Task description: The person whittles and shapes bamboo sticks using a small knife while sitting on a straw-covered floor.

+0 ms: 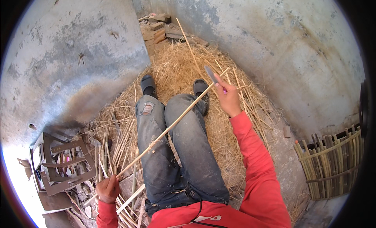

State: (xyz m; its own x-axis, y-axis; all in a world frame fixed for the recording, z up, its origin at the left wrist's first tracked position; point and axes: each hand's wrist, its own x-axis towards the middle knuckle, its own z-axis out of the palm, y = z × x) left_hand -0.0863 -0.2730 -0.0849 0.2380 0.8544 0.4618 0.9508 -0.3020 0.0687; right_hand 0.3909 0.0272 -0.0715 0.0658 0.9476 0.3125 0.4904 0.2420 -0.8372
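Observation:
A long pale bamboo strip [168,130] slants across my thighs, from lower left up to the far right. Its lower end is in my left hand [108,188], with the fingers closed round it beside my left hip. Out beyond my knees, my right hand [228,96] grips a knife [210,74] with a grey blade and a bit of purple showing at the handle. The blade lies against the strip near its far end, pointing up and away. My fingers hide most of the handle.
Straw-like shavings [172,63] cover the floor around my feet. More loose strips [117,138] lie at my left. A brown metal frame [68,163] stands at far left, a slatted bamboo basket [333,161] at right. Broken bricks [160,30] sit by the walls' corner.

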